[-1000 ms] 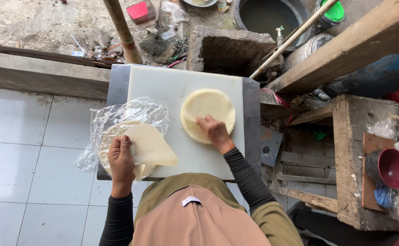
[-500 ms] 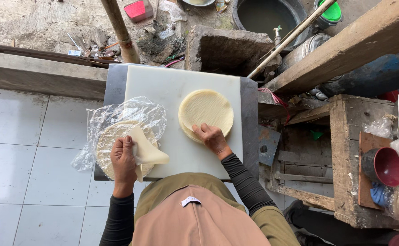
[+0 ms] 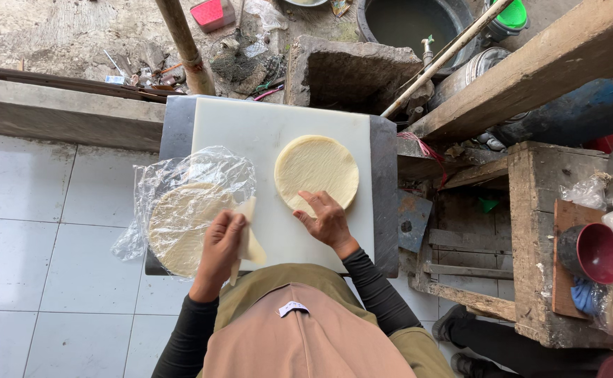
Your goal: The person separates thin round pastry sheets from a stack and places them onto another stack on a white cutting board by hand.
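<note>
Wrappers, thin and pale, sit on my white cutting board over a metal table, with white floor tiles to my left and dirt ahead. One round wrapper lies flat; my right hand rests open-fingered on its near edge. My left hand pinches a lifted, folded-looking sheet above the stack under crinkled clear plastic.
</note>
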